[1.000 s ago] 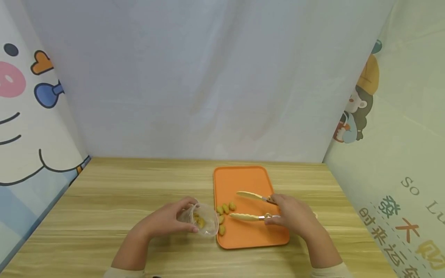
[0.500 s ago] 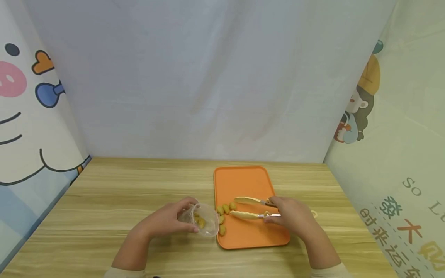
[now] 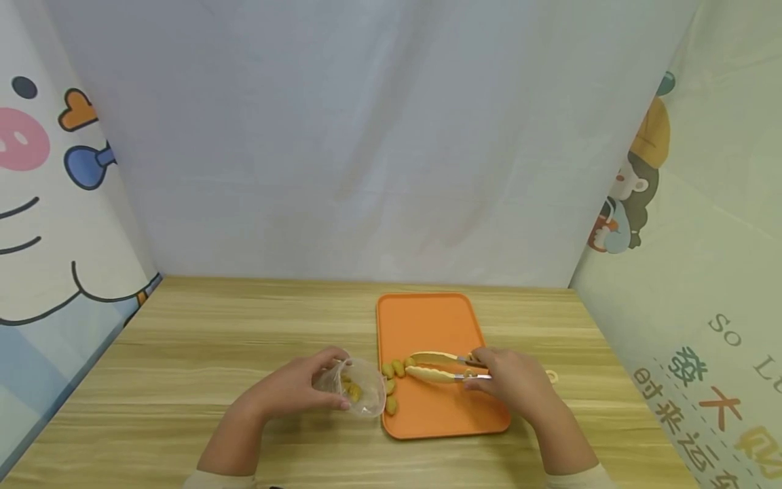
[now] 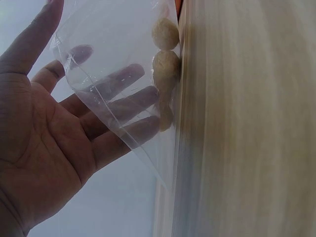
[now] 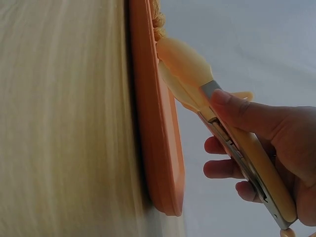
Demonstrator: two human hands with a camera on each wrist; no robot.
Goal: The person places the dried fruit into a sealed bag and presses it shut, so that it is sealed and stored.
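Note:
My left hand (image 3: 293,387) grips a clear plastic bag (image 3: 369,401) lying at the left edge of the orange tray (image 3: 427,322), its mouth toward the tray. Several round, golden-brown food pieces (image 4: 166,67) are inside the bag. More golden-brown pieces (image 3: 392,405) lie along the tray's left side. Over the tray, my right hand (image 3: 516,380) holds cream-tipped tongs (image 3: 434,375) by the handles. The tong tips stand around or beside the piece nearest them; which of these cannot be told. In the right wrist view the tong heads (image 5: 185,61) are close to the tray surface.
The tray rests on a wood-grain table (image 3: 244,319). A pale curtain (image 3: 366,136) hangs at the table's back edge. Printed cloths (image 3: 690,272) flank it on both sides.
The tongs' two arms have come closer together around the piece farthest right, the upper arm moving down toward the lower one. The left hand and bag stay in place.

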